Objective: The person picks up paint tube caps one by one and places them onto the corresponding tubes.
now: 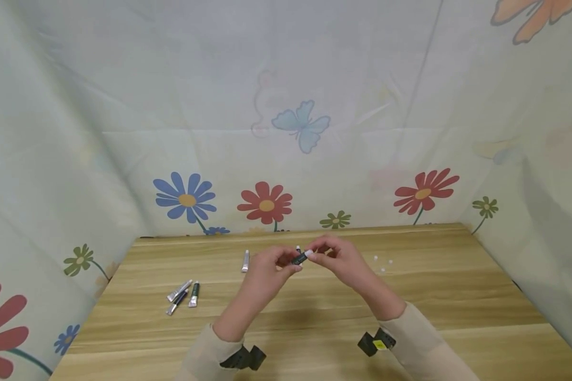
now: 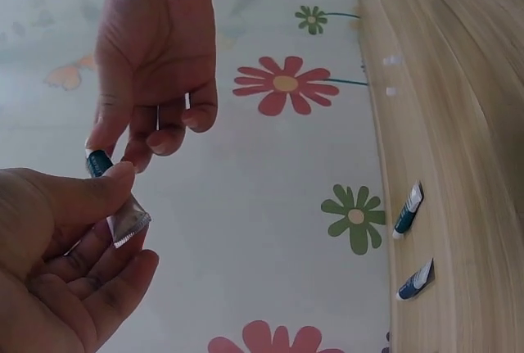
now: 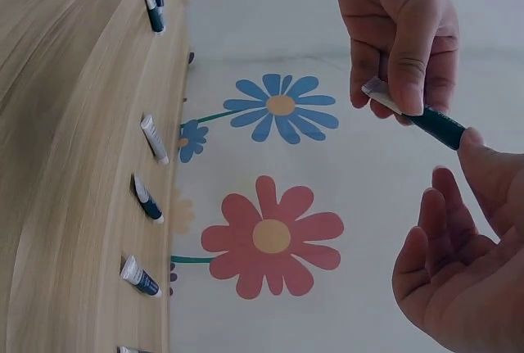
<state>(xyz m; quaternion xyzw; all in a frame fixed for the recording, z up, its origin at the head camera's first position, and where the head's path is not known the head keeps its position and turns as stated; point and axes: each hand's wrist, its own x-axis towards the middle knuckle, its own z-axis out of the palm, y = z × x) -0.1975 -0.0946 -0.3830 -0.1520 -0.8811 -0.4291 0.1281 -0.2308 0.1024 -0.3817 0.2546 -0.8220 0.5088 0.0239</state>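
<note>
Above the table, my left hand (image 1: 267,270) pinches a small dark green paint tube (image 1: 298,259) between thumb and fingers. Its flat silver crimped end pokes out past the left thumb (image 2: 123,177) in the left wrist view. At the other end, my right hand (image 1: 345,264) pinches the white cap (image 1: 309,253) with thumb and forefinger. The right hand's other fingers (image 3: 434,214) are loosely bent, away from the tube. In the right wrist view the tube (image 3: 440,128) spans the two hands at a slant, and the right fingertips mostly cover the cap.
Three paint tubes lie grouped on the left of the wooden table (image 1: 438,307), among them a green one (image 1: 194,294). A silver tube (image 1: 245,261) lies nearer the middle. Small white pieces (image 1: 383,270) lie right of the hands. A flowered cloth (image 1: 362,174) hangs behind the table.
</note>
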